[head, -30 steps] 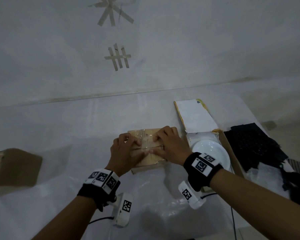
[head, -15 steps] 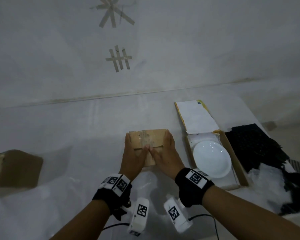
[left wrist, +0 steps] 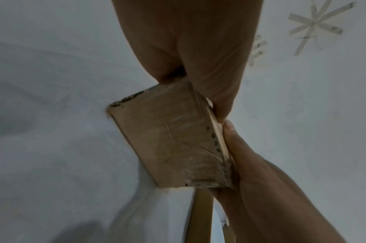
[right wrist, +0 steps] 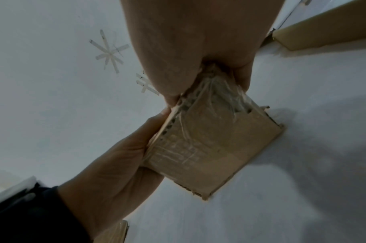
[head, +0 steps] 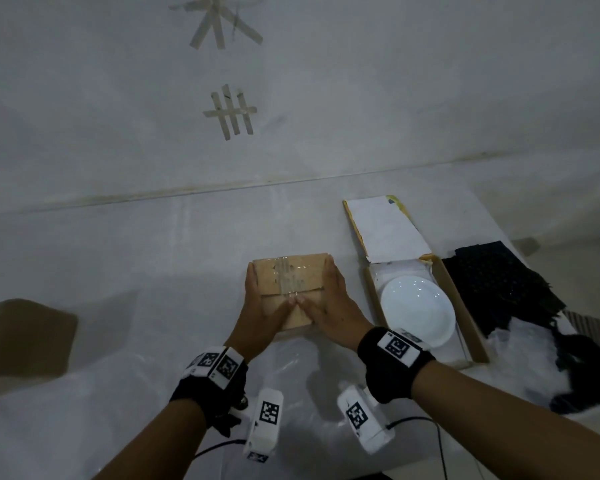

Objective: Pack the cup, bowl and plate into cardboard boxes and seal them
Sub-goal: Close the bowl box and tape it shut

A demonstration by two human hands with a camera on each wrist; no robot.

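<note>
White table (head: 118, 271): both hands clasp taped box (head: 291, 275).

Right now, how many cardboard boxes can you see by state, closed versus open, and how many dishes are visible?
Closed cardboard boxes: 2, the taped box between both hands and the brown box at far left.
Open cardboard boxes: 1, the open box.
Dishes visible: 1, the white plate in the open box.
Total: 4

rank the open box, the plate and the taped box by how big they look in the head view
1. open box, lid included
2. plate and taped box: too alike to rank; both hands cover part of the taped box.
</note>
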